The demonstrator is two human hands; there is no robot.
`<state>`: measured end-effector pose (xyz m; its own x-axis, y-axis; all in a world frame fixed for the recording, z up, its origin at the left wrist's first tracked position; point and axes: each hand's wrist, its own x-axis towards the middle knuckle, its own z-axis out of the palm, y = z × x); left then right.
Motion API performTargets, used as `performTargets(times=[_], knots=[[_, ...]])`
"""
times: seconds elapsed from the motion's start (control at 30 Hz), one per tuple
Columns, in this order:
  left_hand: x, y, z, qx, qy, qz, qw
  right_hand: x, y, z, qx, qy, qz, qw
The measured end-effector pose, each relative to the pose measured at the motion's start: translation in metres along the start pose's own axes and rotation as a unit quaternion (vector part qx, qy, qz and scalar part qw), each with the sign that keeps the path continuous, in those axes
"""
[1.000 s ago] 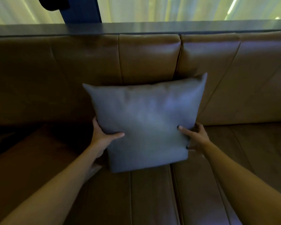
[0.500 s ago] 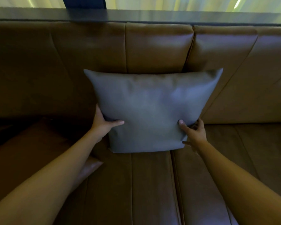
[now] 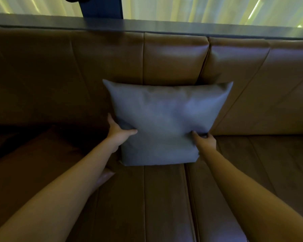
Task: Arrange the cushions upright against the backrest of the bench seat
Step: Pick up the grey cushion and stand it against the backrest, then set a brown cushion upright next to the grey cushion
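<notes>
A grey square cushion [image 3: 166, 123] stands upright on the brown leather bench seat [image 3: 164, 198], its top edge leaning on the backrest [image 3: 175, 58]. My left hand [image 3: 118, 131] grips its lower left edge, thumb on the front face. On the other side my right hand [image 3: 204, 139] pinches the lower right edge. The cushion's bottom edge rests on the seat near the backrest's foot.
A dark brown cushion [image 3: 33, 165] lies flat on the seat at the left, under my left forearm. A dark ledge [image 3: 164, 26] tops the backrest, with pale curtains [image 3: 208, 7] and a dark post [image 3: 101, 7] behind. Bare seat stretches to the right.
Both hands pushed the grey cushion back and down, from tilted and lifted off the seat to level and standing against the backrest. It has hardly moved in the last half second.
</notes>
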<state>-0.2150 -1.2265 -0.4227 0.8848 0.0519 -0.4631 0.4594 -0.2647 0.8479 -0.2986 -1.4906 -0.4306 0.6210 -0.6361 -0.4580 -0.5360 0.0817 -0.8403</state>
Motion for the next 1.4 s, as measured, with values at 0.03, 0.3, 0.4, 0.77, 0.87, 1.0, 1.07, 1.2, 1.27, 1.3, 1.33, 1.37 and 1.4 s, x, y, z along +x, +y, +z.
performTargets(times=[0.03,0.3,0.4,0.77,0.87,1.0,1.07,1.2,1.27,1.3,1.33,1.37,1.4], knots=[[-0.003,0.000,-0.003,-0.002,-0.002,-0.007,1.000,-0.009,-0.001,0.006,0.008,0.013,0.003,1.000],[-0.017,-0.007,-0.085,0.015,-0.030,-0.043,0.999,-0.095,-0.019,0.093,0.019,-0.020,-0.019,0.999],[-0.019,-0.015,-0.139,0.021,-0.036,-0.050,0.998,-0.132,-0.020,0.136,0.004,-0.069,0.002,0.998],[-0.005,-0.063,-0.263,0.071,0.020,-0.071,0.995,-0.218,0.015,0.263,-0.044,-0.153,0.097,0.982],[0.008,-0.080,-0.281,0.095,0.017,-0.074,0.993,-0.221,0.037,0.280,-0.055,-0.158,0.122,0.978],[0.034,-0.106,-0.307,0.124,0.001,-0.100,0.987,-0.227,0.072,0.300,-0.058,-0.168,0.174,0.969],[0.049,-0.118,-0.323,0.155,-0.006,-0.109,0.982,-0.231,0.089,0.312,-0.063,-0.167,0.209,0.961],[0.085,-0.140,-0.350,0.230,-0.032,-0.118,0.966,-0.236,0.122,0.342,-0.069,-0.166,0.257,0.950],[0.099,-0.149,-0.362,0.258,-0.050,-0.114,0.958,-0.243,0.136,0.358,-0.076,-0.129,0.268,0.952],[0.106,-0.152,-0.367,0.270,-0.058,-0.112,0.955,-0.246,0.141,0.365,-0.074,-0.107,0.271,0.954],[0.113,-0.155,-0.371,0.276,-0.065,-0.114,0.952,-0.247,0.146,0.370,-0.067,-0.086,0.274,0.956],[0.118,-0.157,-0.374,0.274,-0.071,-0.120,0.952,-0.247,0.152,0.374,-0.057,-0.069,0.281,0.955],[0.123,-0.160,-0.376,0.266,-0.078,-0.126,0.952,-0.246,0.157,0.376,-0.038,-0.057,0.295,0.953]])
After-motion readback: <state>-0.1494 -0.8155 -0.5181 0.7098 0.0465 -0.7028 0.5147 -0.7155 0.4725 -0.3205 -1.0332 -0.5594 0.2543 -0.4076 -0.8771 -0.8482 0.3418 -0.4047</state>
